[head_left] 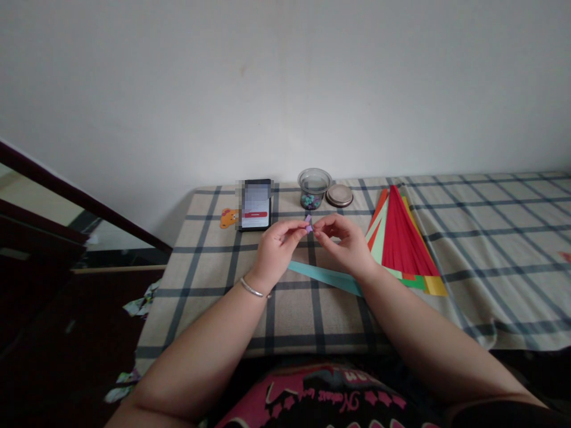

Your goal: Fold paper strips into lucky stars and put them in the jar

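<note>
A small folded purple paper strip (308, 223) is held up over the table between my two hands. My left hand (281, 242) pinches it between thumb and forefinger. At its right edge are the thumb and bent fingers of my right hand (341, 239), closed on it; the exact contact is too small to make out. Below the hands, a light blue paper strip (323, 276) lies flat, partly behind my right forearm. Just beyond them stands a clear plastic tub (314, 181) with several small blue, green and purple pieces inside.
A round lid (339, 195) lies beside the tub. To the left, a phone (256, 205) with a lit screen stands by an orange bear figure (228, 218). Fanned red paper strips (404, 238), with other colours, lie right on the checked tablecloth (214, 321). A wall (267, 89) rises behind.
</note>
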Tool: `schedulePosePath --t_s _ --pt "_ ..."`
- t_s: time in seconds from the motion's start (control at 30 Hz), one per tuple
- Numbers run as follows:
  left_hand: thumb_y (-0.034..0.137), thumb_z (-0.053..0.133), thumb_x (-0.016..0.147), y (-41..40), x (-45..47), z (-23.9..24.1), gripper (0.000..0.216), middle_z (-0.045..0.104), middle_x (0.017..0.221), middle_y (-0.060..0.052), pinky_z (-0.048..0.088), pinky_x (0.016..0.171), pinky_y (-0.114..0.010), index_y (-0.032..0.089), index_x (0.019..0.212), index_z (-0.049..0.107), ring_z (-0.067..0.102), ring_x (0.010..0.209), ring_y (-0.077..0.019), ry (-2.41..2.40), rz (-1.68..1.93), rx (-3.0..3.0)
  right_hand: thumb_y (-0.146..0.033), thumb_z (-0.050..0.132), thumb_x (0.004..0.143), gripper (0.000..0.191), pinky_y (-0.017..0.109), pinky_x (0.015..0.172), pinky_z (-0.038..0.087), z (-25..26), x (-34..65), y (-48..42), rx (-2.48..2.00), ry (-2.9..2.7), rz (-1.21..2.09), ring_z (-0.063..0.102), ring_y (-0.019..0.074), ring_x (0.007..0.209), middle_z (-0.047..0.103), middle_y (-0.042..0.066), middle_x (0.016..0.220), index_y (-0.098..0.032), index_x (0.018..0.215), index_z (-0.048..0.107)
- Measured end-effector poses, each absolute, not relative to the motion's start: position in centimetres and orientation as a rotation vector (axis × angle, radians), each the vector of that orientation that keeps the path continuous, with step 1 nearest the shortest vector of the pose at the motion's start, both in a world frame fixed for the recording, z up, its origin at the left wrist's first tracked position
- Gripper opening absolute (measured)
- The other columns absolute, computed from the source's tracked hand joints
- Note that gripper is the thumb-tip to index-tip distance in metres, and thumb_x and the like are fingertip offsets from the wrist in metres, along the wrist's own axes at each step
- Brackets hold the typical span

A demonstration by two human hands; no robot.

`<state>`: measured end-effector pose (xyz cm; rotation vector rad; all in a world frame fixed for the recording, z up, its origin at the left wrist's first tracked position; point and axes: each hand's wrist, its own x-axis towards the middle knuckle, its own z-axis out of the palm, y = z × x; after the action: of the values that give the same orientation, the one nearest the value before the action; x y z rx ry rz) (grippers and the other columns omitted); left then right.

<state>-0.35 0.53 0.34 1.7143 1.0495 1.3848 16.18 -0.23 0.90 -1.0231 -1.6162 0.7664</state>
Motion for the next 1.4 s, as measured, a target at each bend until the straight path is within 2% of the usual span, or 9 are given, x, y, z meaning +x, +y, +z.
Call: schedulePosePath --t_s 0.33,0.6,0.73,1.0,1.4 --pt "0.031 0.058 0.088 0.27 -0.49 0.66 0.018 0.073 0.096 -0.005 0.053 0.083 -0.031 0.021 0.097 0.071 0.067 0.088 -0.0170 1.064 1.375 1.900 -0.024 0.064 0.080 0.010 0.027 0.062 0.050 0.61 16.06 -0.29 -1.019 -1.665 0.689 0.057 0.0122 0.067 0.062 0.002 0.082 -0.021 0.088 0.059" --pt "0.030 0.061 0.086 0.29 -0.34 0.28 0.016 0.070 0.096 -0.006 0.054 0.081 -0.029 0.019 0.096 0.066 0.066 0.088 -0.0162 0.963 1.376 1.838 -0.026 0.064 0.080 0.010 0.027 0.061 0.051 0.73 15.98 -0.27 -1.043 -1.638 0.681 0.056 0.0115 0.063 0.062 0.001 0.080 -0.021 0.084 0.057" --pt "0.027 0.059 0.087 0.37 -0.35 0.29 0.014 0.070 0.096 -0.005 0.054 0.083 -0.029 0.019 0.096 0.066 0.066 0.089 -0.0158 0.980 1.381 1.856 -0.024 0.065 0.079 0.009 0.027 0.061 0.050 0.73 16.05 -0.31 -1.037 -1.658 0.676 0.056 0.0120 0.065 0.062 0.002 0.081 -0.021 0.085 0.058" --pt "0.031 0.056 0.089 0.53 -0.42 0.27 0.018 0.072 0.096 -0.006 0.054 0.083 -0.031 0.020 0.098 0.068 0.067 0.089 -0.0167 1.035 1.359 1.848 -0.031 0.063 0.081 0.012 0.027 0.061 0.049 0.66 15.97 -0.15 -1.036 -1.602 0.795 0.056 0.0117 0.064 0.063 0.002 0.081 -0.020 0.084 0.059" --pt "0.030 0.056 0.089 0.49 -0.44 0.29 0.014 0.070 0.089 -0.005 0.052 0.080 -0.029 0.018 0.088 0.064 0.066 0.085 -0.0161 1.068 1.340 1.861 -0.031 0.065 0.079 0.013 0.026 0.058 0.049 0.89 15.74 -0.23 -1.050 -1.603 0.807 0.057 0.0116 0.062 0.064 0.003 0.078 -0.019 0.080 0.059"
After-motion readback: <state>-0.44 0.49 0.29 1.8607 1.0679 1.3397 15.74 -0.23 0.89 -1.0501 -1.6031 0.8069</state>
